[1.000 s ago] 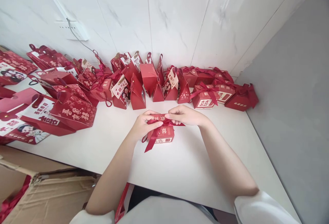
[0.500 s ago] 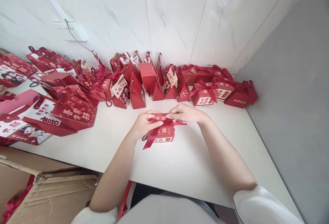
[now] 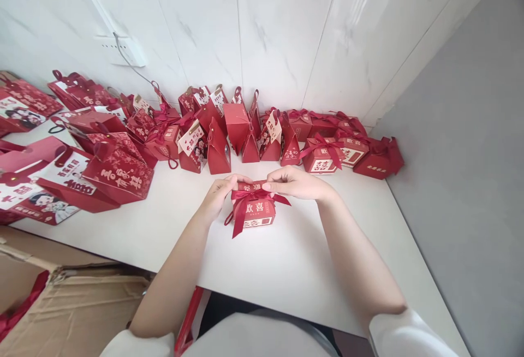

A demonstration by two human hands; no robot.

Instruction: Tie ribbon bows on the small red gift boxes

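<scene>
A small red gift box [image 3: 262, 210] with pale printed characters sits on the white tabletop in front of me. A dark red ribbon [image 3: 240, 218] is tied in a bow across its top, one tail hanging down the front and another sticking out to the right. My left hand [image 3: 219, 197] is closed at the box's upper left corner, its fingers along the back edge. My right hand [image 3: 298, 183] pinches the ribbon at the upper right of the box, thumb in front. The far fingertips of both hands are partly hidden.
Finished-looking ribboned boxes [image 3: 323, 155] and pointed red boxes [image 3: 219, 147] line the tiled wall. Larger red boxes [image 3: 118, 174] crowd the left of the table [image 3: 262, 261]. An open cardboard carton [image 3: 90, 302] stands at lower left, and a grey panel [image 3: 458, 155] borders the right.
My left hand has shifted left, off the middle of the bow to the box's corner. The bow and the characters on the front show more fully, and the hanging tail points more downward.
</scene>
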